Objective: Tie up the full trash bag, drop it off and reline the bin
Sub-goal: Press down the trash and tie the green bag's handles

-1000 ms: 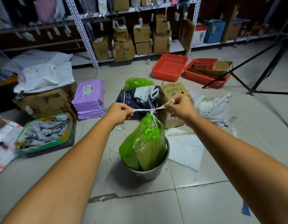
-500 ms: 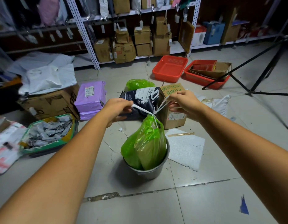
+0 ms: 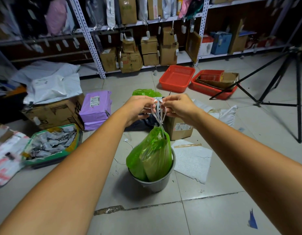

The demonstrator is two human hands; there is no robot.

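Tying off trash bag (image 3: 152,155) in bin (image 3: 155,184).
I see left grip (image 3: 138,108) and right grip (image 3: 179,107) almost touching, each pinching a white drawstring (image 3: 158,114) end. Strands run approx. vertical down to the cinched neck; bag is directly below both grips, equidistant, green, bulging, translucent, base seated in the grey bin.

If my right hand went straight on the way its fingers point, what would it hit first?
Likely your left hand, just across the white drawstring both hands pinch, though depth is unclear.
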